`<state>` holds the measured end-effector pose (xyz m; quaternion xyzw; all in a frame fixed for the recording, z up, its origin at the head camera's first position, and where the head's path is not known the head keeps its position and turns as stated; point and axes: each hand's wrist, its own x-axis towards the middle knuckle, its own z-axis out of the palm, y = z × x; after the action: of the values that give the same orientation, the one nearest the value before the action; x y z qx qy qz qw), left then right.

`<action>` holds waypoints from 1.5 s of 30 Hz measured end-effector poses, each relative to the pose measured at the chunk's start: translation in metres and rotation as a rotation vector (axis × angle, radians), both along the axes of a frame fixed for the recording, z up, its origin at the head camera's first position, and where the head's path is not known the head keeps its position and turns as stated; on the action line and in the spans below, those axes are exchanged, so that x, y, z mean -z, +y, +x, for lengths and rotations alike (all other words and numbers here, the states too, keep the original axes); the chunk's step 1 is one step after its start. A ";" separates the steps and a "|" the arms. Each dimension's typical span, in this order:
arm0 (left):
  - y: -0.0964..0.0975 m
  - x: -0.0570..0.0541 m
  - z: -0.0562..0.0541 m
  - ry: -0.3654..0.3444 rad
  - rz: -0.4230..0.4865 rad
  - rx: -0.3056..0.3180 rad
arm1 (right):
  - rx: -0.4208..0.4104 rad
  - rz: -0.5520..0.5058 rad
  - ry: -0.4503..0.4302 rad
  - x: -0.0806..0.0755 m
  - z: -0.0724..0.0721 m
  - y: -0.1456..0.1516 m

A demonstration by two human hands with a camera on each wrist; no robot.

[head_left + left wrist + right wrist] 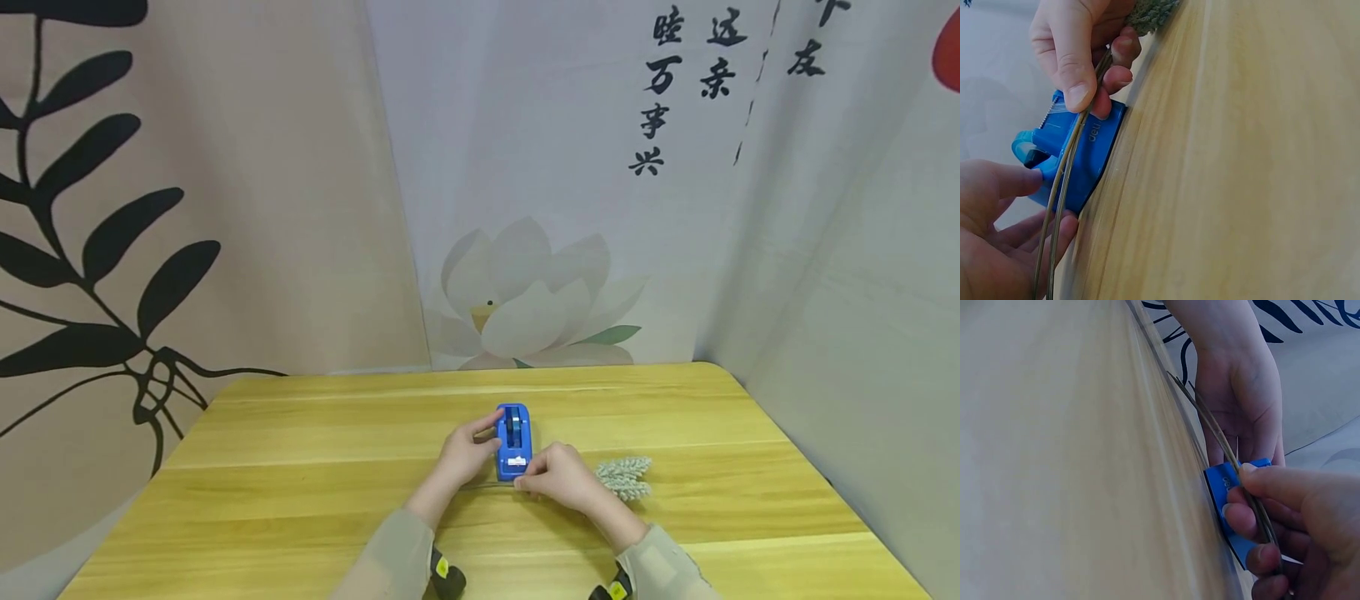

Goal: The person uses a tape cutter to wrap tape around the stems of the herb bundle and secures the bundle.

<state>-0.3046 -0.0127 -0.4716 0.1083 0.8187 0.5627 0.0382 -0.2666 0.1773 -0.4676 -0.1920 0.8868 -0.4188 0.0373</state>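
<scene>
A blue tape dispenser (pixel 514 467) stands on the wooden table, its tape roll set in the top and its cutter edge toward the person. My left hand (pixel 463 452) grips its left side, thumb and fingers spread along the body. Just in front of the dispenser, my right hand (pixel 561 477) pinches a small bunch of thin brown stems (pixel 1067 165) between thumb and fingers. These stems run leftward past the dispenser's near end. Fluffy grey-green plant heads (pixel 625 478) stick out on the right, beyond the right hand. Part of the stems is hidden inside that hand.
The yellow wood-grain table (pixel 315 467) stretches around both hands. Behind it hangs a printed cloth (pixel 540 167) with a lotus, dark leaves and writing. Each wrist carries a dark strapped device with a yellow label.
</scene>
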 end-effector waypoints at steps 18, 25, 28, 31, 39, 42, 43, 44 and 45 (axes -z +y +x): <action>-0.002 -0.001 0.000 -0.018 0.008 0.009 | -0.026 0.049 0.071 0.004 0.000 0.002; -0.003 -0.002 -0.001 -0.028 0.014 0.026 | -0.036 0.068 0.084 0.000 0.001 0.002; -0.007 -0.006 0.000 -0.028 -0.008 0.050 | -0.049 0.070 0.073 -0.006 0.004 0.001; -0.014 -0.014 0.006 -0.010 -0.061 0.083 | -0.065 0.075 0.060 -0.012 0.007 0.001; -0.034 -0.034 0.030 0.085 -0.211 0.290 | -0.054 0.070 0.048 -0.030 0.014 0.001; -0.035 -0.039 0.041 0.103 -0.272 0.331 | -0.037 0.073 0.045 -0.035 0.016 0.002; -0.035 -0.040 0.045 0.116 -0.292 0.332 | -0.033 0.071 0.045 -0.037 0.016 0.002; -0.034 -0.041 0.048 0.130 -0.307 0.328 | -0.030 0.070 0.045 -0.039 0.016 0.003; -0.033 -0.041 0.051 0.145 -0.319 0.323 | -0.027 0.066 0.045 -0.041 0.017 0.003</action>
<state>-0.2535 -0.0461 -0.4306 0.2707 0.8698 0.4037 0.0853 -0.2498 0.1801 -0.4266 -0.2120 0.8980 -0.3845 0.0292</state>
